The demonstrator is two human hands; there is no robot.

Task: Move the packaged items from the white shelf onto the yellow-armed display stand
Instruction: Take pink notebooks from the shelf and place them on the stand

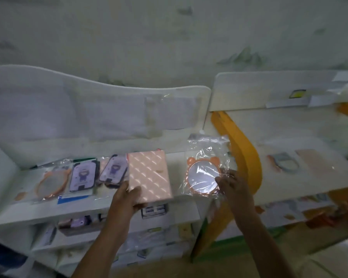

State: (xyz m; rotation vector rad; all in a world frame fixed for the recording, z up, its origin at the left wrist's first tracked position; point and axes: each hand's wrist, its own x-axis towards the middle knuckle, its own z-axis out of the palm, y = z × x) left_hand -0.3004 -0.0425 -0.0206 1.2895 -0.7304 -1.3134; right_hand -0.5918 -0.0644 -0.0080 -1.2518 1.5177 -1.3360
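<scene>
The pink box (150, 175), patterned with pale diagonal marks, sits at the front edge of the white shelf (48, 207); the left hand (127, 199) has it by its lower left corner, thumb on top and fingers curled beneath, so that grip is closed on the box. Just to its three o'clock lies the bagged mirror (203, 174), a round glass in an orange eared frame inside a clear wrapper; the right hand (232, 187) pinches the wrapper at the mirror's right rim, its grip closed on the bag.

Judging by this, the step in hand is the pick-up: both items are gripped but neither has reached the stand; whether they are already lifted off the shelf cannot be told. The next move calls for carrying them toward three o'clock, over the yellow arm (243, 153) that curves down between the two units, and setting them on the stand's pale top (309, 137); the loose wrapper could snag on that arm, so the mirror needs some height in passing.

Further out, at nine o'clock from the box, two phone cases (83, 174) with a cartoon figure and an orange hoop (50, 182) in plastic lie on the shelf, yet to be moved; at three o'clock on the stand, a grey-blue ring (283, 162) in a bag and a pale flat pack (313, 159) already rest, though blur hides their detail; lower shelves hold more small packets.
</scene>
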